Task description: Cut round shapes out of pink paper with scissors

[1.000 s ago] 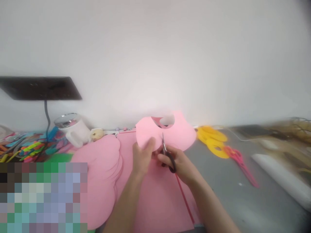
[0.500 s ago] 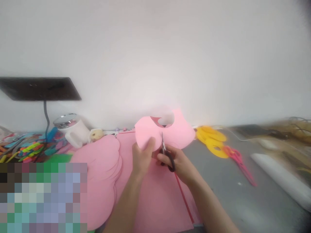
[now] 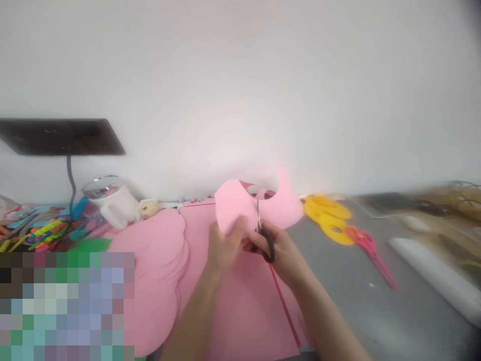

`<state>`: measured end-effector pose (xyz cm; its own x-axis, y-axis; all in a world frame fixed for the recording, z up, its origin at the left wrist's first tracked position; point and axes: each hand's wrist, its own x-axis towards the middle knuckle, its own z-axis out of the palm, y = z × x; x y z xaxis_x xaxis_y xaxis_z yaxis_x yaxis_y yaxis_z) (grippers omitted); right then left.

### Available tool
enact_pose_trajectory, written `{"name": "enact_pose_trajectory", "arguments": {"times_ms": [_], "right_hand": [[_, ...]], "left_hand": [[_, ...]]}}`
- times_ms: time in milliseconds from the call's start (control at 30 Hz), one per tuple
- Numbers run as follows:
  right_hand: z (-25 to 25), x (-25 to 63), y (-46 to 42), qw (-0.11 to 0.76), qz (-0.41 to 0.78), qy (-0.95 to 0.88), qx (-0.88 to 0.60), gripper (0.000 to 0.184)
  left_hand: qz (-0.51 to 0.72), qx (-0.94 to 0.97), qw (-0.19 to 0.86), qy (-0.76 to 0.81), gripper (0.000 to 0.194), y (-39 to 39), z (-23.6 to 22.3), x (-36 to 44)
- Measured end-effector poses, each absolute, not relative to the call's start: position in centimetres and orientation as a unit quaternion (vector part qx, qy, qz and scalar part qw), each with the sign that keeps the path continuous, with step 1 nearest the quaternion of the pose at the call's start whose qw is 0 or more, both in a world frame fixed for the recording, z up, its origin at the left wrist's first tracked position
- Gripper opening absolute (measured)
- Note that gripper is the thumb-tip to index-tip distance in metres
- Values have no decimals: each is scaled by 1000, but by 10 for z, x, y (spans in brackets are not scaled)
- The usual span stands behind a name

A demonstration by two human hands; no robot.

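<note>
Above the large pink sheets, mid-view: curved pink piece, held up off the grey table. Left hand pinches its lower edge, thumb on the near face. Right hand is closed round the handles of the black-handled scissors, blades up against the piece, tips near the rim of its round cutout. Can't tell how far the blades are open. Overlapping pink cutouts lie left; yellow cutouts and pink scissors right, those two touching. White mug back left.
</note>
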<state>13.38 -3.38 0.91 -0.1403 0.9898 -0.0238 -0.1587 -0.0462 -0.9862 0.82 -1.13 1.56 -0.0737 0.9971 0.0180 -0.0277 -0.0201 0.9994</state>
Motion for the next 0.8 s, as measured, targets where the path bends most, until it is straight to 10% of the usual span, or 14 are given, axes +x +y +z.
{"name": "enact_pose_trajectory", "arguments": {"times_ms": [800], "right_hand": [[18,134,-36,458,545,-556,-430,23]], "left_hand": [[560,437,510,486,34,-6,9,4]]}}
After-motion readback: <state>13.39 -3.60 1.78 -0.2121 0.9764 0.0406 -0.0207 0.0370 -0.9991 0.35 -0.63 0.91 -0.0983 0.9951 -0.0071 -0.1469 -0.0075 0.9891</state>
